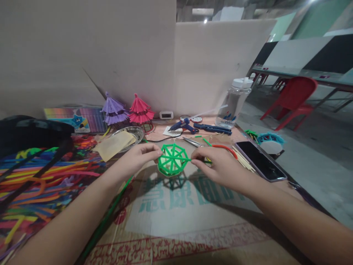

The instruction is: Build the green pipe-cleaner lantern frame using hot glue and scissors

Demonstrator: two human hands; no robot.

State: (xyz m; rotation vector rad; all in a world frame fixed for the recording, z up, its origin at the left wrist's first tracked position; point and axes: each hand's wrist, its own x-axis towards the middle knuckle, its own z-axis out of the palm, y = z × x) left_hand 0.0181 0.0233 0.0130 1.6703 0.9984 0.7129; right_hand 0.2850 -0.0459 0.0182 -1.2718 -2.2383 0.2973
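One green wheel-shaped frame of fuzzy strips [173, 158], held up over the printed brown cardboard [165, 228]!
Left hand [142, 156] pinches its rim; right hand [213, 160] pinches a green strip end [188, 159] jutting past it. Looks like spoke-fitting, the next move calling for steady alignment; farther back lies the blue pistol-shaped glue gun [184, 126].

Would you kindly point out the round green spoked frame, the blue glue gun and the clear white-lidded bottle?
Round green spoked frame [173, 158], head view: its hub.
Blue glue gun [181, 125], head view: its body.
Clear white-lidded bottle [233, 103], head view: its side.
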